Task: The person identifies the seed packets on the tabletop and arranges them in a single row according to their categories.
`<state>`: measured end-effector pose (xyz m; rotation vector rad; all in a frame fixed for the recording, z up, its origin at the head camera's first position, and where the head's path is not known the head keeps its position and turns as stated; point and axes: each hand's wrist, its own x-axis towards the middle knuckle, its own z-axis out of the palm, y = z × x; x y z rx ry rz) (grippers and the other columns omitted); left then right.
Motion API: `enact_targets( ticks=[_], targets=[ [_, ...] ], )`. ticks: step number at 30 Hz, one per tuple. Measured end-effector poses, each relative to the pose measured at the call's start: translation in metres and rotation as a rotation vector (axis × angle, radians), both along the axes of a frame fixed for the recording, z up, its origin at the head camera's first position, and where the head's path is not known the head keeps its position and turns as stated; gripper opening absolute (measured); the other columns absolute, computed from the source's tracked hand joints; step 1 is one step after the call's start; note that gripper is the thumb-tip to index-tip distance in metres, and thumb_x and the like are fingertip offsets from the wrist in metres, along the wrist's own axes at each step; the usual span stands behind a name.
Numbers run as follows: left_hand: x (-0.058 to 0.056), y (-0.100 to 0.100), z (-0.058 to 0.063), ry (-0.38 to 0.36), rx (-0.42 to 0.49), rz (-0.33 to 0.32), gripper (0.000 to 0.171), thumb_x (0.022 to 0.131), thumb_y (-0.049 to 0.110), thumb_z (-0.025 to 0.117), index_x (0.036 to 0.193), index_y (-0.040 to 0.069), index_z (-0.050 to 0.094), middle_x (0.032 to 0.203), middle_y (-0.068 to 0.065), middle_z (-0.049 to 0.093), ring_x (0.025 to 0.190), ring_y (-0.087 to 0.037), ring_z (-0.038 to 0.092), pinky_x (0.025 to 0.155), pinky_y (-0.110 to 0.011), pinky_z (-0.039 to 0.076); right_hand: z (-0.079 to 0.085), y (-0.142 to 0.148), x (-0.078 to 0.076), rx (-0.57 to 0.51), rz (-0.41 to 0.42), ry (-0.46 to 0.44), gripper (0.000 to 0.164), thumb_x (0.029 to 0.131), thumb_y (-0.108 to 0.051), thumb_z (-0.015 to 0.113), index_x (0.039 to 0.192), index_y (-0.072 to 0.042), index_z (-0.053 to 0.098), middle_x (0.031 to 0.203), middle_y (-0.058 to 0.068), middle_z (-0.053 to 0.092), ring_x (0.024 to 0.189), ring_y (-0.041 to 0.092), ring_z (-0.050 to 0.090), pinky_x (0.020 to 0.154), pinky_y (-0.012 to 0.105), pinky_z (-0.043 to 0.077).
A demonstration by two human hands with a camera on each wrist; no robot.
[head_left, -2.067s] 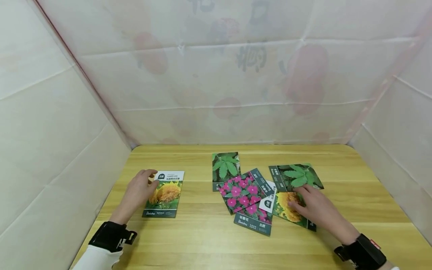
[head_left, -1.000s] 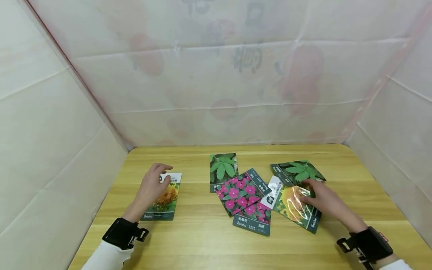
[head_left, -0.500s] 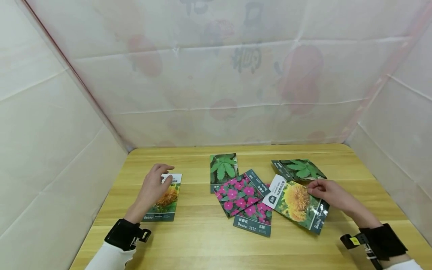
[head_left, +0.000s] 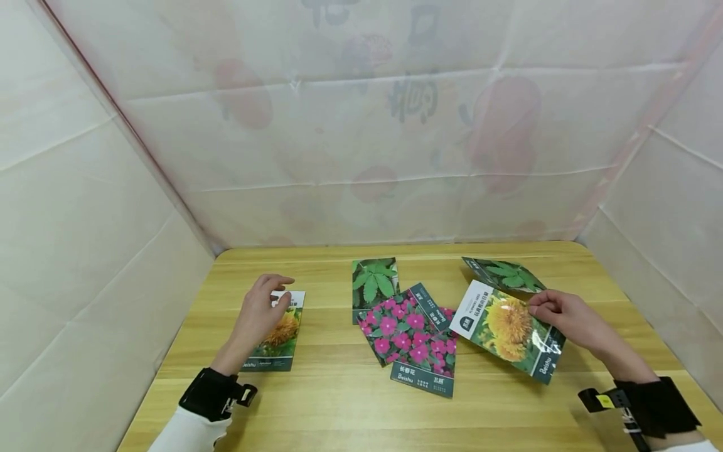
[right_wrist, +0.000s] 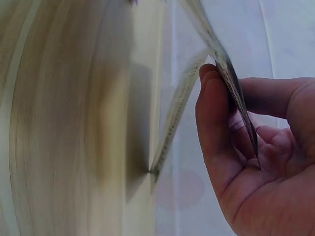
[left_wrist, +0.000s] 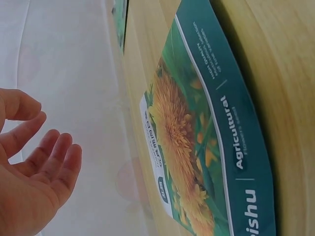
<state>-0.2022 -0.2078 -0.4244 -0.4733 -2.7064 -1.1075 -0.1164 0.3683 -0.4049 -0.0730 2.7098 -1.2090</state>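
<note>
My right hand [head_left: 576,326] pinches the edge of a seed packet [head_left: 508,329] with a yellow fluffy flower, raised and tilted above the table. Behind it a green-leaf seed packet [head_left: 511,274] stands tilted too; in the right wrist view this second packet [right_wrist: 182,98] slants from near my fingertips down toward the table. My left hand [head_left: 254,320] hovers over another yellow-flower seed packet [head_left: 280,329], fingers loosely bent. A gap shows between the left hand [left_wrist: 39,167] and that packet [left_wrist: 172,123] in the left wrist view.
At mid-table, a pink-flower packet [head_left: 390,326] overlaps a second pink-flower packet [head_left: 423,376] and the corner of a green-leaf packet [head_left: 374,279]. The wooden table [head_left: 339,408] is enclosed by pale sheet walls [head_left: 316,144] at the back and sides.
My right hand has taken hold of the yellow-flower packet and lifted it up and rightward. The green-leaf packet behind has tilted up. My left hand moved slightly right, then stayed.
</note>
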Motion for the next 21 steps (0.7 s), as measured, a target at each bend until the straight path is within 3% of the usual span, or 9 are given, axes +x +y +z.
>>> enact_targets(
  ticks=[9, 14, 21],
  targets=[
    [0.002, 0.005, -0.002, 0.055, 0.009, -0.027, 0.025, 0.105, 0.009, 0.061, 0.128, 0.001, 0.066, 0.130, -0.018, 0.057, 0.111, -0.034, 0.060, 0.081, -0.051, 0.058, 0.001, -0.010, -0.002, -0.059, -0.077, -0.017, 0.034, 0.110, -0.023, 0.057, 0.123, 0.008, 0.059, 0.100, 0.011, 0.071, 0.082, 0.011, 0.060, 0.067, 0.025, 0.051],
    [0.001, 0.013, 0.002, -0.001, 0.041, -0.054, 0.026, 0.103, 0.005, 0.063, 0.129, 0.003, 0.067, 0.130, -0.019, 0.058, 0.112, -0.035, 0.061, 0.092, -0.050, 0.058, 0.003, -0.027, -0.006, -0.083, -0.098, -0.039, 0.040, 0.109, -0.031, 0.058, 0.125, 0.005, 0.059, 0.102, 0.009, 0.072, 0.089, 0.015, 0.060, 0.072, 0.025, 0.048],
    [0.001, 0.029, 0.008, -0.021, 0.033, -0.079, 0.028, 0.102, 0.004, 0.064, 0.130, 0.004, 0.067, 0.130, -0.016, 0.059, 0.103, -0.029, 0.063, 0.090, -0.046, 0.059, 0.003, -0.053, -0.015, -0.157, -0.121, -0.039, 0.044, 0.108, -0.038, 0.058, 0.128, 0.002, 0.058, 0.101, 0.010, 0.072, 0.097, 0.020, 0.057, 0.080, 0.026, 0.047]
  ],
)
